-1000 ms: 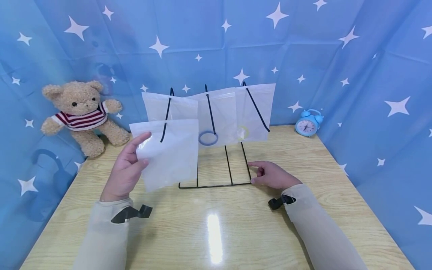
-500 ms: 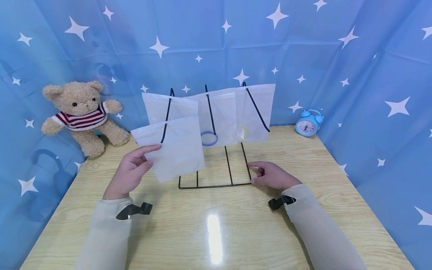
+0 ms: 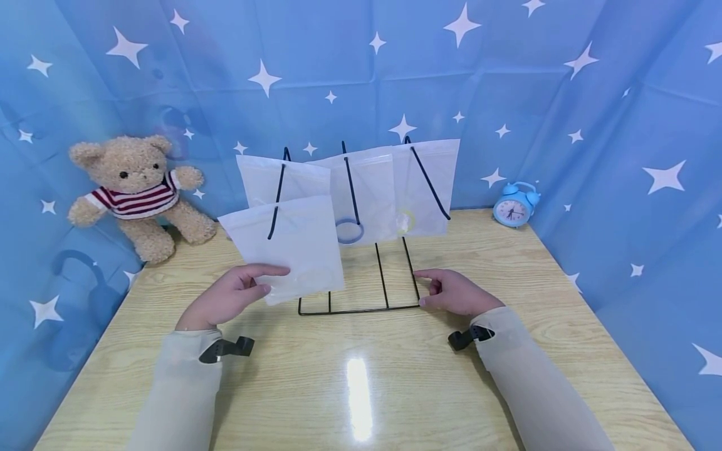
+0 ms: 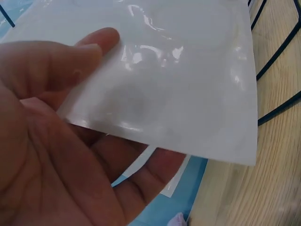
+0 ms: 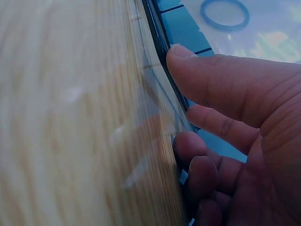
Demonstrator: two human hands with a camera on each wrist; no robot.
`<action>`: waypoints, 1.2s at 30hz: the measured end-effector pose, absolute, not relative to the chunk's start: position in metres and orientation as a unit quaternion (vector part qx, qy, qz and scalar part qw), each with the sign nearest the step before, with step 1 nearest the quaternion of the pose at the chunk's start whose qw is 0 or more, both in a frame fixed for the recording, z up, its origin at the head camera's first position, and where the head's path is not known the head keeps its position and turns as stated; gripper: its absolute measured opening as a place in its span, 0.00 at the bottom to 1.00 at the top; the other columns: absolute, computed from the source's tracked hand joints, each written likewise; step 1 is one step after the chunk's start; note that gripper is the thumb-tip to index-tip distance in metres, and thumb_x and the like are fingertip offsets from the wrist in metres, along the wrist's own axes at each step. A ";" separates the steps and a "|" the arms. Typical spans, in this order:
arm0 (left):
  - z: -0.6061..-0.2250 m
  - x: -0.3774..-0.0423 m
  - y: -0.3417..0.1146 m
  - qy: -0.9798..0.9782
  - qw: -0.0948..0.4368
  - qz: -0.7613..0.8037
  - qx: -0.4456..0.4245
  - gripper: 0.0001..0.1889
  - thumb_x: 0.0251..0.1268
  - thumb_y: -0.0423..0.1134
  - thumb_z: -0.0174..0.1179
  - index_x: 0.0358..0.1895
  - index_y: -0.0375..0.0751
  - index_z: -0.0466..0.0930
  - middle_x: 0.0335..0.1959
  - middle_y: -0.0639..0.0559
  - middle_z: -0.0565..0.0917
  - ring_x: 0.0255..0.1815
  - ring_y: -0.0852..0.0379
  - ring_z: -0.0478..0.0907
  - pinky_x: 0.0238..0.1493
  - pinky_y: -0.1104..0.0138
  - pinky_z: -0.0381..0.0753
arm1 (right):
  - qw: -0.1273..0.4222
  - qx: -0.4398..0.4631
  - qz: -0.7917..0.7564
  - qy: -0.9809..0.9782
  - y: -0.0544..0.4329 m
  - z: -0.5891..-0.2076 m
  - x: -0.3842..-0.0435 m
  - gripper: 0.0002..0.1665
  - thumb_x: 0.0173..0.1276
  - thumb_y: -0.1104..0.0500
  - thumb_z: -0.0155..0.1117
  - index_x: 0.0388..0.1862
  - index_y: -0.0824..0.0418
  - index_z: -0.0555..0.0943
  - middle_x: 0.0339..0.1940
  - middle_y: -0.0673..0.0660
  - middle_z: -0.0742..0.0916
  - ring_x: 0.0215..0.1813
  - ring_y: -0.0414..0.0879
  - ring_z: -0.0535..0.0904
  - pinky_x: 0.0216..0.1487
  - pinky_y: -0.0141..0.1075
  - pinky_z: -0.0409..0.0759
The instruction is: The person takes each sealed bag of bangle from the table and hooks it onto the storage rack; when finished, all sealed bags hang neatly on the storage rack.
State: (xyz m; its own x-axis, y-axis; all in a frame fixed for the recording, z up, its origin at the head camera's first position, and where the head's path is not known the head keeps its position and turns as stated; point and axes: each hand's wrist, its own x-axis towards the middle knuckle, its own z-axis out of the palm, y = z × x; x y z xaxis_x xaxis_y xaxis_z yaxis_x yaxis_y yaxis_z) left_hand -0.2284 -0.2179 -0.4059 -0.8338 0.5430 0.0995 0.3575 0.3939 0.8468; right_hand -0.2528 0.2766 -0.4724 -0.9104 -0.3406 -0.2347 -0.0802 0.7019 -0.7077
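Observation:
A black wire display rack (image 3: 361, 311) stands on the table, with white zip bags hanging from its hooks. On its left hook, the front bag (image 3: 287, 232) hangs tilted. My left hand (image 3: 231, 295) lies at that bag's lower left, the index finger stretched across its front; in the left wrist view other fingers (image 4: 136, 165) reach under its bottom edge. My right hand (image 3: 454, 292) holds the rack's right front corner, index fingertip at the side rod and thumb near the corner. Another bag (image 3: 361, 188) hangs in the middle, showing a blue ring (image 3: 350, 231); a third bag (image 3: 440, 188) shows a yellowish ring (image 3: 405, 222).
A teddy bear (image 3: 138, 194) in a striped shirt sits at the back left. A small blue alarm clock (image 3: 513, 205) stands at the back right. Starry blue cloth (image 3: 327, 50) surrounds the wooden table (image 3: 423, 388).
My left hand has moved down and right along the front bag, whose lower part has swung right and up. My right hand has stayed at the rack.

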 end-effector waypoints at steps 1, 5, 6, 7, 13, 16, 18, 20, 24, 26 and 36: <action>-0.407 -0.229 -0.218 0.828 0.102 0.479 0.273 0.20 0.81 0.30 0.54 0.70 0.43 0.80 0.56 0.39 0.81 0.11 0.62 0.55 0.18 0.66 0.68 | 0.177 -0.116 -0.369 0.905 0.277 -0.473 -0.253 0.42 0.68 0.52 0.77 0.79 0.50 0.73 0.35 0.54 0.81 0.37 0.50 0.75 0.40 0.42 0.74; -0.408 -0.229 -0.218 0.829 0.104 0.475 0.275 0.19 0.83 0.31 0.52 0.70 0.44 0.80 0.47 0.38 0.79 0.10 0.63 0.53 0.15 0.67 0.65 | 0.177 -0.114 -0.369 0.905 0.277 -0.473 -0.253 0.42 0.68 0.52 0.78 0.79 0.50 0.73 0.35 0.54 0.81 0.38 0.51 0.75 0.40 0.42 0.74; -0.408 -0.229 -0.218 0.830 0.100 0.476 0.275 0.19 0.83 0.31 0.52 0.69 0.44 0.80 0.47 0.38 0.79 0.10 0.63 0.54 0.14 0.67 0.65 | 0.177 -0.114 -0.369 0.905 0.277 -0.473 -0.253 0.42 0.68 0.52 0.78 0.79 0.50 0.73 0.35 0.54 0.81 0.38 0.51 0.75 0.40 0.42 0.74; -0.408 -0.229 -0.218 0.832 0.094 0.474 0.273 0.19 0.83 0.31 0.52 0.69 0.45 0.81 0.53 0.38 0.80 0.10 0.63 0.54 0.14 0.67 0.65 | 0.177 -0.114 -0.369 0.906 0.277 -0.473 -0.253 0.42 0.68 0.52 0.77 0.79 0.50 0.73 0.35 0.54 0.81 0.38 0.50 0.75 0.40 0.42 0.74; -0.406 -0.228 -0.217 0.841 0.072 0.477 0.246 0.20 0.83 0.30 0.50 0.69 0.50 0.81 0.63 0.44 0.82 0.09 0.61 0.55 0.13 0.66 0.65 | 0.178 -0.115 -0.373 0.903 0.278 -0.474 -0.253 0.42 0.69 0.52 0.77 0.79 0.50 0.73 0.35 0.55 0.81 0.37 0.51 0.74 0.39 0.42 0.73; -0.407 -0.229 -0.216 0.840 0.062 0.489 0.228 0.20 0.84 0.32 0.50 0.70 0.51 0.80 0.31 0.49 0.83 0.08 0.59 0.55 0.12 0.66 0.63 | 0.178 -0.113 -0.373 0.904 0.278 -0.473 -0.253 0.42 0.69 0.52 0.77 0.79 0.50 0.73 0.35 0.55 0.81 0.37 0.51 0.74 0.39 0.42 0.73; -0.406 -0.228 -0.215 0.841 0.049 0.495 0.213 0.20 0.84 0.33 0.50 0.70 0.52 0.79 0.18 0.53 0.69 0.09 0.59 0.56 0.13 0.66 0.63 | 0.178 -0.111 -0.370 0.905 0.278 -0.473 -0.253 0.42 0.69 0.52 0.77 0.80 0.50 0.73 0.35 0.55 0.81 0.37 0.51 0.74 0.39 0.42 0.73; -0.407 -0.228 -0.215 0.841 0.033 0.501 0.199 0.21 0.84 0.33 0.51 0.72 0.53 0.78 0.16 0.52 0.62 0.10 0.57 0.57 0.14 0.66 0.64 | 0.178 -0.109 -0.367 0.906 0.278 -0.474 -0.253 0.42 0.69 0.52 0.77 0.80 0.49 0.73 0.36 0.55 0.81 0.37 0.51 0.74 0.39 0.42 0.73; -0.408 -0.229 -0.212 0.840 0.000 0.514 0.175 0.25 0.84 0.32 0.50 0.77 0.54 0.72 0.22 0.49 0.66 0.11 0.57 0.58 0.13 0.65 0.64 | 0.177 -0.109 -0.364 0.908 0.278 -0.474 -0.253 0.42 0.69 0.51 0.77 0.80 0.49 0.73 0.36 0.55 0.81 0.38 0.51 0.75 0.39 0.42 0.73; -0.409 -0.230 -0.210 0.833 -0.012 0.527 0.170 0.27 0.83 0.31 0.49 0.80 0.52 0.69 0.23 0.48 0.67 0.11 0.60 0.59 0.12 0.66 0.64 | 0.177 -0.108 -0.364 0.908 0.278 -0.474 -0.253 0.42 0.69 0.51 0.77 0.79 0.49 0.73 0.36 0.55 0.81 0.38 0.51 0.75 0.39 0.42 0.73; -0.418 -0.236 -0.205 0.790 -0.026 0.578 0.202 0.36 0.79 0.21 0.44 0.86 0.48 0.54 0.73 0.33 0.71 0.54 0.66 0.78 0.49 0.79 0.79 | 0.176 -0.117 -0.369 0.905 0.278 -0.475 -0.253 0.41 0.68 0.51 0.77 0.79 0.49 0.74 0.35 0.54 0.81 0.37 0.51 0.74 0.39 0.42 0.73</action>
State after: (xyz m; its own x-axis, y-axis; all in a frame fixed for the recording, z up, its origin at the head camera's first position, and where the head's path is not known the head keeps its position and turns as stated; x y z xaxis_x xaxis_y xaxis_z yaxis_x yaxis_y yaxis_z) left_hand -0.2361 -0.2051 -0.4178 -0.9167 0.2901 0.2749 0.3498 0.2499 0.9029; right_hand -0.2531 0.2783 -0.4752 -0.9108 -0.3414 -0.2322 -0.0815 0.6999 -0.7095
